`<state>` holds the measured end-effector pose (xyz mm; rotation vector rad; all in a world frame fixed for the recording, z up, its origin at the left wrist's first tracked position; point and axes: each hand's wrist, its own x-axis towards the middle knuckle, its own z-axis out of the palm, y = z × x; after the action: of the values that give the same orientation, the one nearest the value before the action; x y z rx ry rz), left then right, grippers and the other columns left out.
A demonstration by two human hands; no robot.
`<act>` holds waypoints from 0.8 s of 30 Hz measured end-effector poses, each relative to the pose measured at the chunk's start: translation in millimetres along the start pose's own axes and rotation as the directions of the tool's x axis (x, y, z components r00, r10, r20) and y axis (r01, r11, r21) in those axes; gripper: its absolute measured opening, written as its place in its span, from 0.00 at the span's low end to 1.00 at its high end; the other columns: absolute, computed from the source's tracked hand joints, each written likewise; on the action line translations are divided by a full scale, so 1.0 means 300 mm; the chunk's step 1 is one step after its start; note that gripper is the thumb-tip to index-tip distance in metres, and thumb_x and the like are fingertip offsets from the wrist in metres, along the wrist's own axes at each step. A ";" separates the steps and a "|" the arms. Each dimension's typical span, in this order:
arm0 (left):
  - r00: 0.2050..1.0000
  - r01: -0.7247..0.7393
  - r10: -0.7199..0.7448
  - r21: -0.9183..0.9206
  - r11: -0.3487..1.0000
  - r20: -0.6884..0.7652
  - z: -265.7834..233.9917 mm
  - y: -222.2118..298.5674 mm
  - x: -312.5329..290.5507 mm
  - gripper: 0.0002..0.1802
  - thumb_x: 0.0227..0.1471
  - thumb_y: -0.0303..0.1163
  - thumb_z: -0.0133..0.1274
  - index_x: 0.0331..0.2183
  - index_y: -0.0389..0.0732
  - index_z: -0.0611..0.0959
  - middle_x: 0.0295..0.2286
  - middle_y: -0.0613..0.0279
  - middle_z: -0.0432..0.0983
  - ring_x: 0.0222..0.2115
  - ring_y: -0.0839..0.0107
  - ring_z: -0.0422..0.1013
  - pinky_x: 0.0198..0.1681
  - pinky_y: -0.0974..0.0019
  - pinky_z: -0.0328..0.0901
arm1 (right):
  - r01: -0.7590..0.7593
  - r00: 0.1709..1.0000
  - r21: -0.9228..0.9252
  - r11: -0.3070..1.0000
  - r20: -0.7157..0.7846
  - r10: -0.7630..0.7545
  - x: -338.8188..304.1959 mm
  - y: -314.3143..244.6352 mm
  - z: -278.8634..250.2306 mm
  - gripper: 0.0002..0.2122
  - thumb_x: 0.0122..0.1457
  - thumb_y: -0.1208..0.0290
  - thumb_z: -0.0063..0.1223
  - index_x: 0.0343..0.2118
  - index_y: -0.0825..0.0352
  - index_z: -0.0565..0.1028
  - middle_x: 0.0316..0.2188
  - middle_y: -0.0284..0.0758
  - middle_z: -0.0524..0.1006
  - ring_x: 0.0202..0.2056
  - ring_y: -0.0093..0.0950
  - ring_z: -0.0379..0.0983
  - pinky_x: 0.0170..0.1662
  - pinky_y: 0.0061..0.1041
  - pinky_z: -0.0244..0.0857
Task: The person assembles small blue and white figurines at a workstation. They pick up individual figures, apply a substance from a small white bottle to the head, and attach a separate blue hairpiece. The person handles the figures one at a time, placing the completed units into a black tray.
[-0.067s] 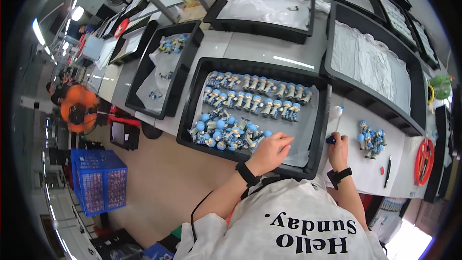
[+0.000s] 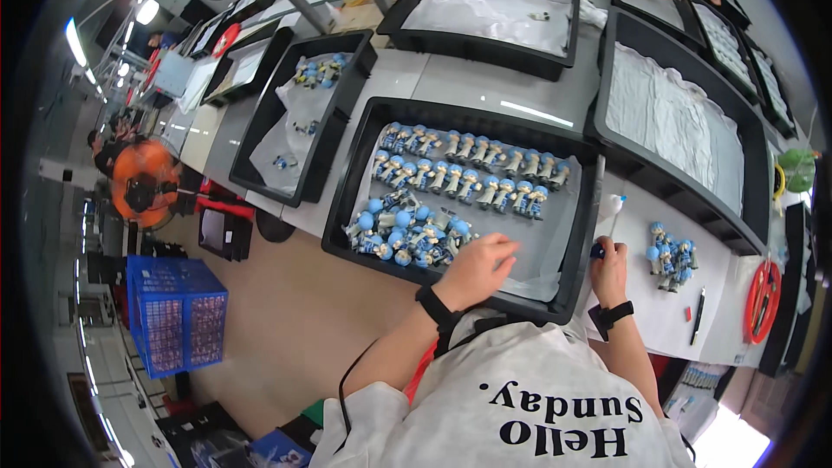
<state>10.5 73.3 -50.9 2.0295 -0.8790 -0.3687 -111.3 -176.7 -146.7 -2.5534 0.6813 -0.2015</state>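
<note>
- Two rows of blue-topped figurines (image 2: 468, 180) stand side by side across the upper part of the central black tray (image 2: 576, 234), upon a pale liner (image 2: 537, 264); we find them at mid-frame.
- Further pieces of the same kind form a jumbled heap (image 2: 403, 232) in the tray's lower left portion.
- We observe the left hand (image 2: 481, 267) over the tray's lower edge, just right of the heap. Its fingers are loosely drawn together and point right; we cannot tell whether anything lies between them.
- Outside the tray's right wall, the right hand (image 2: 609, 269) is curled around a small dark-blue object (image 2: 597, 250).
- Just above that hand we note a white item (image 2: 612, 204) with a blue tip, too small to identify.
- Right of centre, a separate cluster (image 2: 669, 258) of figurines lies on a white sheet (image 2: 663, 321), near a slim black tool (image 2: 698, 316) and a small red piece (image 2: 688, 314).
- Toward the right margin we see a red dish (image 2: 750, 316).
- At upper left of centre, another black tray (image 2: 334, 121) contains a few small pieces on its liner.
</note>
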 end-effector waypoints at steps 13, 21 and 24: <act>0.888 0.354 -0.459 0.578 0.736 0.040 -0.471 -0.315 -0.002 0.20 0.38 0.40 0.60 0.34 0.37 0.81 0.32 0.47 0.75 0.35 0.52 0.71 0.39 0.58 0.66 | 0.010 0.999 0.163 0.987 -0.052 -0.002 0.062 -0.020 0.045 0.26 0.45 0.84 0.46 0.51 0.69 0.59 0.36 0.50 0.67 0.35 0.47 0.68 0.38 0.37 0.65; 0.899 0.318 -0.439 0.689 0.651 0.000 -0.417 -0.365 -0.001 0.23 0.29 0.45 0.65 0.19 0.33 0.79 0.17 0.46 0.72 0.20 0.51 0.69 0.24 0.58 0.63 | -0.096 0.966 0.499 0.861 -0.162 0.202 -0.053 -0.025 -0.272 0.23 0.48 0.80 0.49 0.49 0.69 0.61 0.35 0.39 0.69 0.26 0.25 0.67 0.32 0.23 0.65; 0.888 0.389 -0.457 0.615 0.686 -0.052 -0.413 -0.407 0.002 0.20 0.31 0.33 0.64 0.28 0.29 0.80 0.18 0.53 0.75 0.19 0.67 0.71 0.25 0.66 0.65 | -0.118 0.842 0.510 0.852 -0.403 0.358 -0.086 0.134 -0.497 0.22 0.47 0.80 0.47 0.49 0.68 0.62 0.34 0.40 0.70 0.27 0.31 0.68 0.33 0.27 0.63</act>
<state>133.5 193.2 -78.4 2.8685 -0.6156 -0.4927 -189.5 -256.6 -36.9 -1.9248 0.9993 -0.8380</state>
